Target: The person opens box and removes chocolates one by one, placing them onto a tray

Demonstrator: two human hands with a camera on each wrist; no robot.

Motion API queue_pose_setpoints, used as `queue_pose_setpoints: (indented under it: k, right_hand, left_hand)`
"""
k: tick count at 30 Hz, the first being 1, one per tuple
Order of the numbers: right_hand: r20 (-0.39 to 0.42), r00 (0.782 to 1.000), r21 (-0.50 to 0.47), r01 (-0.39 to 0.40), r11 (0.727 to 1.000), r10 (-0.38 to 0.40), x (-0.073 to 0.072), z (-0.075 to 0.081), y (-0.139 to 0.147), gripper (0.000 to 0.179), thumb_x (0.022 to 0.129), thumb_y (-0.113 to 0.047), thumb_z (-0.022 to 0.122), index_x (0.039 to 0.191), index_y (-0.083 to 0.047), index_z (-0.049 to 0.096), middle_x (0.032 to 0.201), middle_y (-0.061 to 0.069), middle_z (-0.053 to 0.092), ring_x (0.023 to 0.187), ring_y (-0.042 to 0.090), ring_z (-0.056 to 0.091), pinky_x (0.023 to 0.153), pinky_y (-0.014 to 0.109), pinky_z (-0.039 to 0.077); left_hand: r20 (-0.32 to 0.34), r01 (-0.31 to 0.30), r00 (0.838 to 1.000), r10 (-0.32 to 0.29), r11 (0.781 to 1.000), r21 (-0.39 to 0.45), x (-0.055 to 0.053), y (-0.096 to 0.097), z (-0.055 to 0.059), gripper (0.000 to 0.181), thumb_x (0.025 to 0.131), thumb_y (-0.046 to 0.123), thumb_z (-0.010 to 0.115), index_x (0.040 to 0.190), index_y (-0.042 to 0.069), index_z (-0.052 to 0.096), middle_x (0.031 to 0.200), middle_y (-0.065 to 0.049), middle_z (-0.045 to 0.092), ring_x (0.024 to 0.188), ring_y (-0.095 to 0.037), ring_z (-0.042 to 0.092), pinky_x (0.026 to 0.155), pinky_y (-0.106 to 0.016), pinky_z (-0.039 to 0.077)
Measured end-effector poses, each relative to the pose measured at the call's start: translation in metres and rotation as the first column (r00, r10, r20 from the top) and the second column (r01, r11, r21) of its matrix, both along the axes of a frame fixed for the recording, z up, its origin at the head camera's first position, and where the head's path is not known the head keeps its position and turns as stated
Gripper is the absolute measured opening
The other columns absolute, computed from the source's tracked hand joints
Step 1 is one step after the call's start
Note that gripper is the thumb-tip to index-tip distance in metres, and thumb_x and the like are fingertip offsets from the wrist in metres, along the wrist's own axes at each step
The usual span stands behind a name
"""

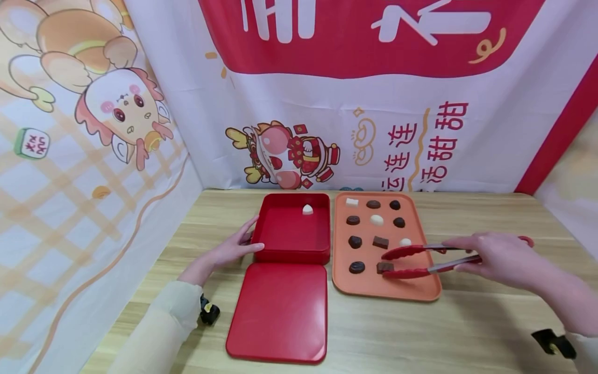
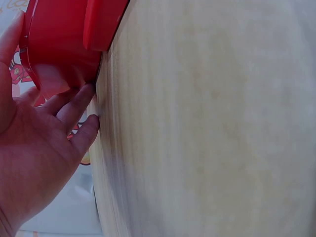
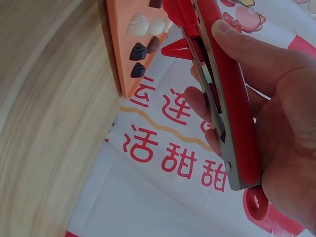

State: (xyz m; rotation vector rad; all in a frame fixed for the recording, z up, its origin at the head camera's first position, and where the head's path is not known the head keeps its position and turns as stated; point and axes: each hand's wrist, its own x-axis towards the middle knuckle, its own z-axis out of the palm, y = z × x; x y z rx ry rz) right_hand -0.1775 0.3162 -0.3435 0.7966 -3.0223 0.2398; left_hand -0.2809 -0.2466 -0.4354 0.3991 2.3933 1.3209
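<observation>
My right hand (image 1: 506,259) grips red and metal tongs (image 1: 411,274) over an orange tray (image 1: 383,290). The tong tips stand apart on either side of a rectangular brown chocolate (image 1: 385,267) in the tray's nearest row; whether they touch it I cannot tell. In the right wrist view, thumb and fingers hold the tong handles (image 3: 237,108). My left hand (image 1: 229,250) touches the left side of an open red box (image 1: 287,234), fingers extended along its wall in the left wrist view. A single white chocolate (image 1: 307,210) lies inside the box near its far right corner.
Several dark, brown and white chocolates stand in rows on the tray, among them a ridged dark one (image 1: 357,267) and a cream one (image 1: 376,220). A red lid (image 1: 280,311) lies flat before the box. A printed cloth (image 1: 289,104) hangs behind the wooden table (image 1: 374,332).
</observation>
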Motion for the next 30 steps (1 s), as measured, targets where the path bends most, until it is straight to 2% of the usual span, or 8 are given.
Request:
queue_pose_setpoints:
  k: [7,13,22,30]
  right_hand:
    - [-0.042,0.999,-0.011,0.009,1.0,-0.01,-0.003,0.008,-0.004,0.052,0.071,-0.03,0.086,0.119,-0.016,0.071,0.088,-0.009,0.068,0.067,0.004,0.053,0.054,0.025,0.045]
    - [-0.039,0.999,-0.01,0.018,1.0,-0.019,-0.014,0.021,-0.017,0.053,0.073,-0.028,0.086,0.122,-0.015,0.07,0.09,-0.006,0.069,0.069,0.008,0.055,0.052,0.025,0.043]
    - [-0.027,0.999,-0.013,0.028,1.0,-0.028,-0.04,0.042,-0.043,0.056,0.077,-0.026,0.084,0.129,-0.015,0.065,0.075,-0.008,0.06,0.059,0.01,0.049,0.053,0.028,0.043]
    - [-0.046,0.998,-0.051,-0.037,0.998,0.034,-0.071,0.051,-0.068,0.049,0.081,-0.025,0.081,0.127,-0.015,0.066,0.086,-0.005,0.067,0.062,0.011,0.052,0.053,0.03,0.043]
  left_hand:
    - [0.01,-0.005,1.0,0.005,1.0,0.006,0.002,-0.001,-0.001,0.091,0.091,0.039,0.067,0.157,0.031,0.005,0.157,-0.019,0.021,0.142,-0.039,0.023,0.108,-0.058,0.028]
    - [0.015,-0.012,1.0,0.012,1.0,0.0,0.002,-0.001,-0.005,0.09,0.091,0.039,0.067,0.157,0.033,0.006,0.157,-0.018,0.023,0.142,-0.037,0.024,0.108,-0.057,0.028]
    - [0.008,-0.007,1.0,0.007,1.0,0.007,0.001,-0.001,-0.002,0.09,0.092,0.039,0.066,0.157,0.032,0.004,0.157,-0.019,0.021,0.142,-0.039,0.022,0.108,-0.058,0.027]
    - [0.01,-0.006,1.0,0.006,1.0,0.005,0.001,0.0,-0.001,0.088,0.093,0.037,0.065,0.157,0.035,0.004,0.158,-0.017,0.02,0.142,-0.038,0.021,0.109,-0.059,0.025]
